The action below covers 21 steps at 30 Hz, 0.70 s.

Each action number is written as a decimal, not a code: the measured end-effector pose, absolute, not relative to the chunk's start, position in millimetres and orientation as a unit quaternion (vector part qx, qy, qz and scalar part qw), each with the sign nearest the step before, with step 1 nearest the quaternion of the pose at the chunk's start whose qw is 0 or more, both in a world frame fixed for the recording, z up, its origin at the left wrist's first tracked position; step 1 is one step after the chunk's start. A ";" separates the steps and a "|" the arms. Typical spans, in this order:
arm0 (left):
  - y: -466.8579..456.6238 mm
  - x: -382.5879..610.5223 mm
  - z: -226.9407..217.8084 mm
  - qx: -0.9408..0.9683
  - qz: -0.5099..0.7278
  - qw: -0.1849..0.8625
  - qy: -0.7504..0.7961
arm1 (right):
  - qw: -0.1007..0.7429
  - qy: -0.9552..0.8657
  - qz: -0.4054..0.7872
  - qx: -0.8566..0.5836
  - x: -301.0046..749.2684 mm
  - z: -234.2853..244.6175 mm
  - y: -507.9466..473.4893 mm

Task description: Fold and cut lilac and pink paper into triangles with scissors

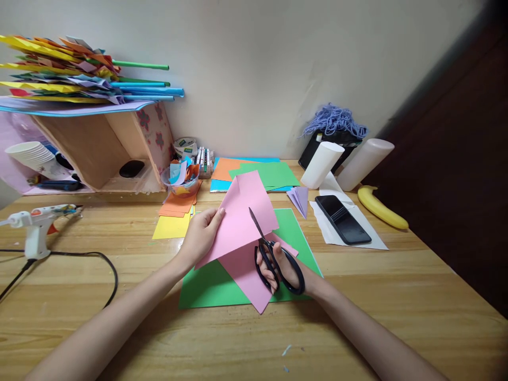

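My left hand [203, 233] pinches the left edge of a folded pink paper sheet [244, 217] and holds it up above a green sheet [210, 288] lying on the wooden table [119, 254]. My right hand [283, 270] grips black scissors [270, 254] by the handles. The blades point up and away, lying against the pink paper's right side. A second layer of pink paper [248, 278] hangs below towards me.
A white glue gun [34, 225] with a black cord [91, 264] stands at the left. Coloured paper stacks [254, 172], a bowl of scraps [182, 177], a phone [343, 218] on white paper, a banana [381, 207], two white rolls [323, 164] and a wooden shelf [99, 148] line the back.
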<state>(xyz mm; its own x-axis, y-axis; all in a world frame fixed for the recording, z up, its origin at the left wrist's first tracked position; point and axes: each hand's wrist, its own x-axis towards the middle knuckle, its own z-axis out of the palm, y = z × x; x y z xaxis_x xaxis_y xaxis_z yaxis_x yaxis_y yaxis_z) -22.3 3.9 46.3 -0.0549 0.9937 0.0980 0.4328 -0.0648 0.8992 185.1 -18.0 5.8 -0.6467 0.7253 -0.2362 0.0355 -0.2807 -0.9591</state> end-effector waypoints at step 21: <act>3.8 -23.2 41.7 0.574 0.421 0.370 0.597 | 0.255 -0.609 0.624 -0.417 180.9 11.0 -19.8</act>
